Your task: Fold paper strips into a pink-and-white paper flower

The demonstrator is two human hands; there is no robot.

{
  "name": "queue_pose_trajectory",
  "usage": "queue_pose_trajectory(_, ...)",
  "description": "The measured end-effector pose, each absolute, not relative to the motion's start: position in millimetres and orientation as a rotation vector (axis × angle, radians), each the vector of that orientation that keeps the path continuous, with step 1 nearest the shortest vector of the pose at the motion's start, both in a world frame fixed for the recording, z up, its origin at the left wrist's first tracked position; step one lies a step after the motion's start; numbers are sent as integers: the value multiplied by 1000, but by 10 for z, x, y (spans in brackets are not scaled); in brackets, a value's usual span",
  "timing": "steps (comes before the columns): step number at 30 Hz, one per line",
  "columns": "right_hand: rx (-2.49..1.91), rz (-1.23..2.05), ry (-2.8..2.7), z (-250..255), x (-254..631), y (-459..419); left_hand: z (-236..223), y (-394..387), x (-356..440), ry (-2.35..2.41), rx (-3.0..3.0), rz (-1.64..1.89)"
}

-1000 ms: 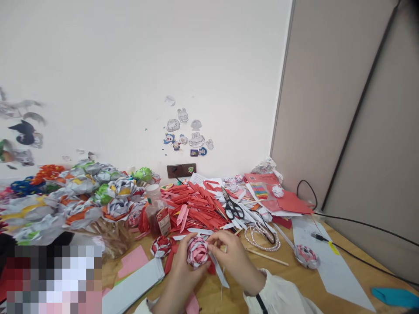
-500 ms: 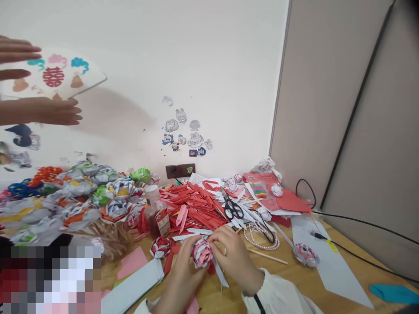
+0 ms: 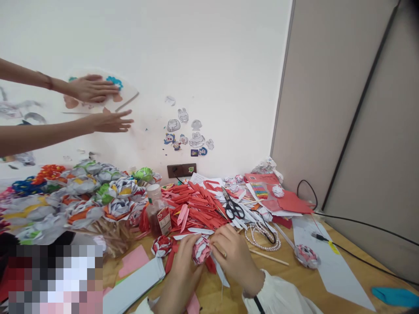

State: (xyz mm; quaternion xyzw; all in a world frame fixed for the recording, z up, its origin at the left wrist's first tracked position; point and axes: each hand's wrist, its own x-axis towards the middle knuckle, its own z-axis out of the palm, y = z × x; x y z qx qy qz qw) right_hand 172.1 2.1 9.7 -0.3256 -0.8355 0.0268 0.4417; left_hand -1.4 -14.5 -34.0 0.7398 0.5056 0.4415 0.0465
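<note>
Now, lower centre of the frame, your left hand (image 3: 183,262) cups the pink-and-white paper flower (image 3: 201,251) — your right hand (image 3: 234,257) pinches its edge — while left of centre stands a clear bottle (image 3: 152,217), contents unclear.

On the desk (image 3: 303,279), the scissors (image 3: 231,203) lie at the right edge of a strip heap (image 3: 196,205). Left of the scissors stands a bottle (image 3: 153,220); farther left, a flower bunch (image 3: 114,194). In front of the scissors are a paper rose (image 3: 200,251) between the fingers (image 3: 225,235), slightly left, and a bead string (image 3: 268,249), right.
</note>
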Motion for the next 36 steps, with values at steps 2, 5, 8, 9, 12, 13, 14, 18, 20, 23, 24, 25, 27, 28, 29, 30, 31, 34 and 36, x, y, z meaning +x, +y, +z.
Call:
queue_pose_trajectory(2,-830,61,-2056,75,1715,37,-360,-133,-23,1543,2285,1342)
queue_pose_trajectory(5,-850,62,-2045,56,1702,45,-371,-138,-16,1569,2294,1370)
queue_pose_trajectory(8,-868,86,-2036,57,1688,31,-343,-175,10,1585,2271,1383)
queue_pose_trajectory(9,-872,93,-2033,59,1683,25,-330,-188,18,1580,2268,1374)
queue_pose_trajectory(12,-875,97,-2023,63,1674,12,-303,-205,34,1568,2270,1367)
queue_pose_trajectory(13,-875,94,-2021,62,1672,9,-302,-202,36,1568,2277,1372)
queue_pose_trajectory(14,-874,93,-2022,61,1671,7,-304,-197,37,1569,2287,1382)
queue_pose_trajectory(18,-876,89,-2017,58,1664,-4,-316,-182,38,1579,2313,1389)
queue_pose_trajectory(20,-877,82,-2009,58,1661,-8,-306,-191,41,1587,2309,1367)
queue_pose_trajectory(23,-882,72,-2010,56,1658,-11,-268,-222,50,1593,2303,1322)
queue_pose_trajectory(24,-888,67,-2011,55,1657,-11,-254,-232,53,1592,2304,1311)
queue_pose_trajectory(25,-895,62,-2010,54,1656,-12,-241,-241,56,1590,2303,1304)
queue_pose_trajectory(27,-906,53,-2006,52,1652,-13,-223,-252,61,1581,2305,1303)
queue_pose_trajectory(28,-911,51,-2007,51,1650,-13,-220,-253,62,1574,2306,1304)
queue_pose_trajectory(29,-912,50,-2010,50,1649,-13,-221,-251,62,1570,2303,1312)
queue_pose_trajectory(30,-912,49,-2016,50,1647,-13,-226,-246,62,1567,2301,1320)
queue_pose_trajectory(31,-909,49,-2022,49,1646,-13,-233,-238,60,1565,2299,1324)
queue_pose_trajectory(34,-901,38,-2044,47,1644,-9,-259,-216,57,1577,2293,1331)
queue_pose_trajectory(36,-893,23,-2069,46,1646,-6,-269,-209,56,1582,2287,1336)
